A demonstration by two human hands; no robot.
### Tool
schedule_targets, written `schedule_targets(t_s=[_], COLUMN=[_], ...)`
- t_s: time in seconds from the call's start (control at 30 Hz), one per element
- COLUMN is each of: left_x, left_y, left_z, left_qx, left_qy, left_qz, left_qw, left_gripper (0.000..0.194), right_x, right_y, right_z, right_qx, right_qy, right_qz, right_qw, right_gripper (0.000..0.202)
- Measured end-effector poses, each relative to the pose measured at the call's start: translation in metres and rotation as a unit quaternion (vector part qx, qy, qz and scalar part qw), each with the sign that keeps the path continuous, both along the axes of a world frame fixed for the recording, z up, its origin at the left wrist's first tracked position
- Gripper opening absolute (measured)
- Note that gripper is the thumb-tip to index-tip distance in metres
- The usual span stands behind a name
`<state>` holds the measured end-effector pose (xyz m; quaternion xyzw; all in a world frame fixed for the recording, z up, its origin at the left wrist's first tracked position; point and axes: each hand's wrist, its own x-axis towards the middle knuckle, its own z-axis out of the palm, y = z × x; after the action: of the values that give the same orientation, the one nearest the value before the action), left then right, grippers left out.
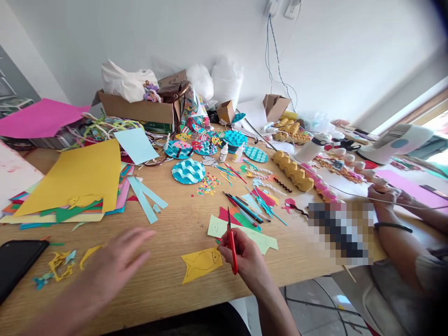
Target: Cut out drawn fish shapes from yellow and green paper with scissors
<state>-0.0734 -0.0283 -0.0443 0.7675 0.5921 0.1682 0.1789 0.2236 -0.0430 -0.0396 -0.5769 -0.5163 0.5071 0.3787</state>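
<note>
My right hand (245, 259) is closed around the red handles of a pair of scissors (231, 242), their blades pointing up and away from me. Just left of it lies a yellow paper piece (199, 264) with a fish drawn on it. A pale green strip (241, 233) with drawn outlines lies beyond the scissors. Over the wood at the left, my left hand (115, 266) is slightly blurred, fingers stretched out and holding nothing. Yellow and blue paper scraps (62, 264) are on the table beside it.
A black phone (21, 261) lies at the left edge, below stacked coloured paper (77, 175). Pencils (247, 207), confetti (209, 184) and wavy blue discs (188, 171) fill the middle. At the right, a co-worker's hands (385, 196) work near egg-carton strips (292, 170).
</note>
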Motion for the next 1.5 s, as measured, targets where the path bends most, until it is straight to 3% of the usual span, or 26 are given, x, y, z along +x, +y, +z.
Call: schedule_targets(t_s=[0.07,0.13,0.23,0.33,0.57,0.87,1.0,1.2,1.3,1.37,1.43,1.5], left_x=[0.041,0.073,0.099,0.110,0.116,0.104,0.095,0.092,0.091,0.088,0.084,0.079], left_y=[-0.001,-0.001,0.003,0.005,0.004,0.008,0.009,0.010,0.006,0.003,0.001,0.003], left_z=[-0.007,-0.013,-0.016,-0.011,-0.003,-0.022,-0.029,-0.022,-0.027,-0.033,-0.035,-0.031], left_qx=[-0.032,-0.067,-0.090,-0.126,-0.146,-0.084,-0.007,0.072,0.063,0.017,-0.063,-0.145], left_qy=[-0.007,0.021,0.039,0.079,0.083,0.021,-0.054,-0.133,-0.185,-0.247,-0.347,-0.444], left_qz=[-0.110,-0.163,-0.185,-0.188,-0.188,-0.143,-0.115,-0.113,-0.088,-0.053,-0.010,0.028], left_qw=[0.993,0.984,0.978,0.971,0.968,0.986,0.992,0.982,0.977,0.968,0.936,0.884], left_gripper=[0.033,0.039,0.040,0.028,0.018,0.023,0.019,0.014,0.012,0.012,0.025,0.039], right_x=[0.000,0.000,0.003,0.008,0.007,0.007,0.002,-0.024,-0.034,-0.037,-0.038,-0.039], right_y=[-0.001,-0.003,-0.006,-0.009,-0.008,-0.004,-0.001,0.003,0.006,0.007,0.009,0.012], right_z=[0.003,0.006,0.006,0.002,-0.001,-0.013,-0.020,-0.022,-0.017,-0.013,-0.011,-0.010], right_qx=[0.001,0.004,0.006,0.003,-0.002,0.007,0.012,0.034,0.046,0.046,0.041,0.033], right_qy=[0.005,0.003,-0.005,0.008,-0.022,-0.043,0.000,0.131,0.146,0.142,0.117,0.083], right_qz=[0.001,0.004,0.000,0.000,-0.001,-0.026,-0.048,-0.079,-0.100,-0.097,-0.077,-0.045], right_qw=[1.000,1.000,1.000,1.000,1.000,0.999,0.999,0.988,0.983,0.984,0.989,0.995], right_gripper=[0.012,0.012,0.010,0.010,0.008,0.014,0.021,0.033,0.027,0.024,0.022,0.020])
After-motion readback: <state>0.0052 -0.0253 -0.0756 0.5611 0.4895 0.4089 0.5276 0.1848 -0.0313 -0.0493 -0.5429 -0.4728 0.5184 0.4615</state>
